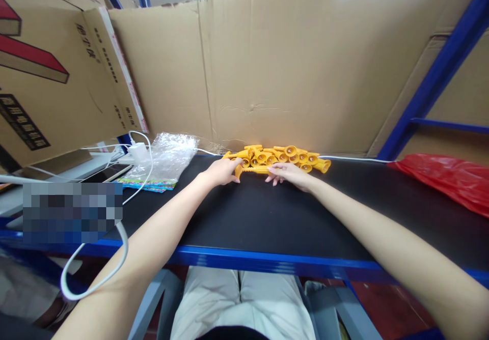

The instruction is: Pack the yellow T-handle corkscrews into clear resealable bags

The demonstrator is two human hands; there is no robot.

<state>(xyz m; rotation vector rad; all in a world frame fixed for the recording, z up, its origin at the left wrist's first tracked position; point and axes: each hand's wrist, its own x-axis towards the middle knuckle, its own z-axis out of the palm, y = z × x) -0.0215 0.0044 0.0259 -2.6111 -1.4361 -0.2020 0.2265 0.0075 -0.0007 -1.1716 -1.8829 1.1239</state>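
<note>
At the back of the black tabletop (267, 218), a heap of yellow horns (303, 158) lies close to an upright cardboard sheet (305, 75), several flared mouths facing the near edge. One front horn (255, 169) lies crosswise along the near side of the heap, its flared end to the left. Left hand (222, 172): fingers bent, partly closed around that flared end. Right hand (289, 174): thumb and forefinger nearly together on the narrow end, other fingers loosely curled below. Firmness of either hold: cannot tell. Both forearms reach in over the near edge, the hands well apart from the clear plastic bag (168, 151) on the left and the red plastic bag (443, 179) on the right. White plug (138, 152) just beside the clear bag.
</note>
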